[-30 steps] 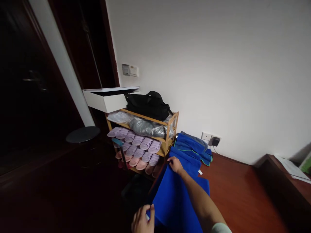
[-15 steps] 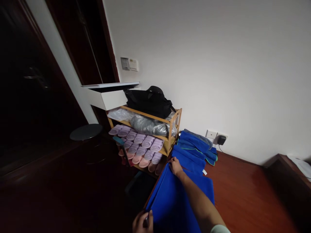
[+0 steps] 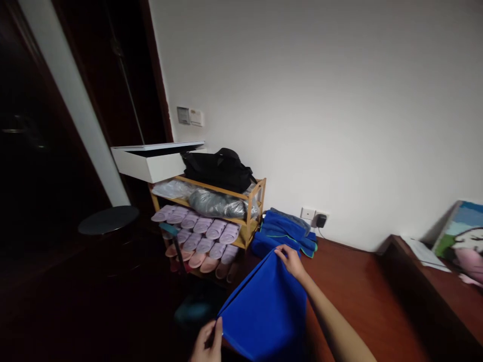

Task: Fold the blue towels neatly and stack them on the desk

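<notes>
A blue cloth (image 3: 266, 306), probably a towel, is stretched between my two hands above the edge of the reddish-brown wooden surface. My left hand (image 3: 208, 339) pinches its near left corner at the bottom of the view. Further off, my right hand (image 3: 290, 260) pinches the far corner, and the fold between them is pulled taut. Just beyond my right hand lie more blue cloths (image 3: 281, 225) in a folded pile against the wall, some with green edging and one grey.
A wooden rack (image 3: 249, 216) holds lilac and pink slippers (image 3: 204, 245), plastic-wrapped items and a black bag (image 3: 219, 170). Left of it are a white box (image 3: 151, 166) and a round stool (image 3: 109, 220). A plug (image 3: 321, 220) sits in the wall; a raised ledge (image 3: 418, 281) stands right.
Both hands have lifted the blue cloth off the wooden surface, its far edge now raised in front of the pile. The view has turned right, bringing in a painted picture.
</notes>
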Tool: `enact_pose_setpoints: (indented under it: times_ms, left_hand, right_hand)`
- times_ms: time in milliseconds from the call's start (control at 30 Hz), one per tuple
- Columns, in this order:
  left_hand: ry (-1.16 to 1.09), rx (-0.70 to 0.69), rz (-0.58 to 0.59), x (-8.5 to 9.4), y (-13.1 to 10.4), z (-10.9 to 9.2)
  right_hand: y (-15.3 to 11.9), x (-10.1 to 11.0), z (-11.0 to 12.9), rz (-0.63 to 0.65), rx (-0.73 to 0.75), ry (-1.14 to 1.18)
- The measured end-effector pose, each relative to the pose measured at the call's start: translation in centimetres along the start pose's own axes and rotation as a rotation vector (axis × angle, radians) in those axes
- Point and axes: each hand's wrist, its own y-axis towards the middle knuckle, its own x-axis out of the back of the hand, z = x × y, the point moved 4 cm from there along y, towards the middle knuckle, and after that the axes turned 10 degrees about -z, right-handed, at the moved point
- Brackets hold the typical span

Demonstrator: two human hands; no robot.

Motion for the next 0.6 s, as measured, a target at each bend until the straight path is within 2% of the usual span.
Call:
enact_pose_setpoints:
  times_ms: [167,300,433,600]
  left_hand:
    - [-0.182,-0.274,0.062,0.9,-1.0,-8.2]
    - [-0.343,-0.480,0.085,2.7,-3.5,-15.4]
    - [-0.460,-0.615,0.151,4.3,-5.4,-21.6]
    - [-0.550,-0.656,0.349,4.6,-6.3,-27.6]
  right_hand:
    - [-4.4,12.8,3.8,-0.199,-0.007,0.076]
    - [-8.4,21.0,7.8,-0.344,0.027,0.076]
    - [-12.0,26.7,11.3,-0.461,0.066,0.025]
    - [-16.0,31.5,14.7,-0.546,0.120,-0.048]
